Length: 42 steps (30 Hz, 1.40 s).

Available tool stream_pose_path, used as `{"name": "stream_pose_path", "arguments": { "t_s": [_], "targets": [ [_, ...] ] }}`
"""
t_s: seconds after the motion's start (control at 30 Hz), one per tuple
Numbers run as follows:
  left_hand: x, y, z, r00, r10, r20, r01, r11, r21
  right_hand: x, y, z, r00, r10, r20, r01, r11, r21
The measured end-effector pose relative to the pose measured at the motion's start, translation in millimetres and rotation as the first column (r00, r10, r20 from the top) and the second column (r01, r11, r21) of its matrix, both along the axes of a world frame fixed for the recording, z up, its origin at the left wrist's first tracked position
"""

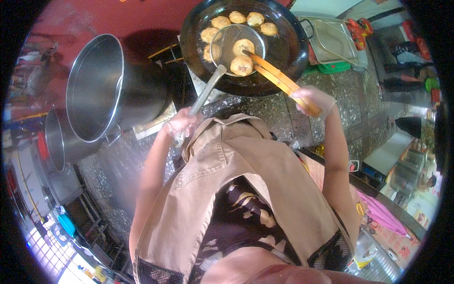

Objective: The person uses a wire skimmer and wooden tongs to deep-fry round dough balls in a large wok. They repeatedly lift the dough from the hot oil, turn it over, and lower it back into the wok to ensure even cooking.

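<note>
My left hand [183,124], in a thin clear glove, is closed around the metal handle of a wire-mesh skimmer [227,39]. The skimmer is over a large dark wok [283,67] of oil. Two golden fried dough pieces [242,66] lie at the skimmer's right side. My right hand [314,101], gloved likewise, grips long wooden chopsticks [278,78], whose tips touch or nearly touch these pieces. Several more fried pieces [256,19] sit in the oil along the wok's far and left sides.
A tall metal pot [94,88] stands left of the wok, with a smaller pot [55,138] beyond it. At the right are a rectangular metal tray [333,41] and a green container [333,67]. A pink cloth-like item [383,214] lies at lower right.
</note>
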<state>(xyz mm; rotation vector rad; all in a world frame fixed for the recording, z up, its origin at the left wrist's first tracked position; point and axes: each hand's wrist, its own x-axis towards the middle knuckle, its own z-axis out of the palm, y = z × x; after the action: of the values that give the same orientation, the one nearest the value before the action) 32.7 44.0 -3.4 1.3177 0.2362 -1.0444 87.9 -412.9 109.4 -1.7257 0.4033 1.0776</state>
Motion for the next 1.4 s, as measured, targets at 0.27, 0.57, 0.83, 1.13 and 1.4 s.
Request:
{"name": "stream_pose_path", "arguments": {
  "t_s": [0.27, 0.57, 0.83, 1.13, 1.4],
  "targets": [
    [13, -6, 31, 0.998, -0.038, -0.048, 0.039, 0.999, 0.021, -8, -9, -51, 0.989, -0.078, -0.124, 0.103, 0.972, 0.212],
    [8, -20, 18, 0.999, 0.023, -0.033, -0.023, 1.000, -0.014, -38, 40, -98, 0.933, -0.258, -0.252, 0.348, 0.827, 0.441],
    [-8, -34, -10, 0.976, 0.041, 0.212, -0.095, 0.964, 0.248, -56, 75, -85, 0.857, -0.437, -0.275, 0.515, 0.760, 0.397],
    [-14, -39, -18, 0.949, 0.062, 0.308, -0.151, 0.950, 0.274, -54, 70, -92, 0.853, -0.403, -0.332, 0.516, 0.747, 0.418],
    [-7, -31, -4, 0.948, 0.089, 0.305, -0.203, 0.909, 0.365, -70, 26, -34, 0.975, -0.150, 0.164, 0.139, 0.987, 0.077]
  ]
}}
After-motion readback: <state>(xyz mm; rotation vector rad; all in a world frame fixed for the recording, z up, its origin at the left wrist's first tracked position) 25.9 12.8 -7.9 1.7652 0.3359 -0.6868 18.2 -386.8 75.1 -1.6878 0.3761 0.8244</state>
